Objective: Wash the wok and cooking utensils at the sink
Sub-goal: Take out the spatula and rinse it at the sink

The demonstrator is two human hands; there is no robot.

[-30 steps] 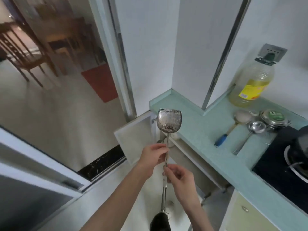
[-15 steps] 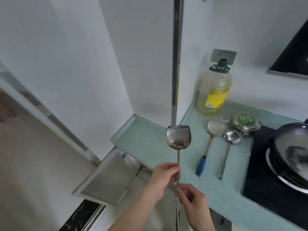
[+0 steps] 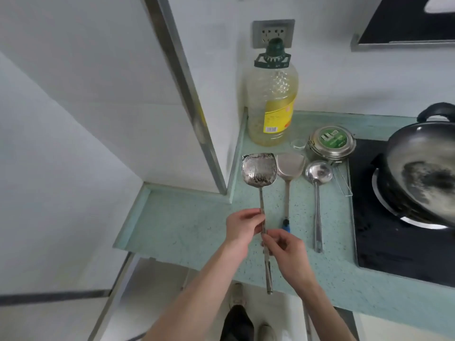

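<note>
Pale green speckled countertop (image 3: 187, 225) is running along a white tiled wall and turning a corner beside a metal-edged pillar (image 3: 187, 94); a black cooktop (image 3: 394, 242) is sitting at its right end. Both hands are holding a metal spatula (image 3: 259, 173) upright over the counter, its soiled blade uppermost (dark residue is showing on the lower half of the blade); the left hand (image 3: 242, 228) is pinching the thin shaft between thumb and curled fingers, and the right hand (image 3: 286, 249) is pinching the same shaft just below, its fingers also curled round the metal; the shaft's lower end is hanging past the counter edge. A second spatula (image 3: 290, 166) with a blue handle tip is lying flat on the counter just right of the held one; a steel ladle (image 3: 318, 172) is lying beside it, bowl toward the wall. A round metal tin (image 3: 331, 141) with a green label is standing behind the ladle, touching the cooktop's near corner; a wire clip or stand (image 3: 343, 183) is lying next to it. A dark wok (image 3: 423, 171) is resting tilted on the burner ring, a pale film coating its inside. A large cooking oil bottle (image 3: 272, 104) with a green cap is standing in the corner beneath a wall socket (image 3: 273, 33); a range hood (image 3: 406, 20) is projecting at upper right. Shoes (image 3: 237, 323) are showing on the floor below.
</note>
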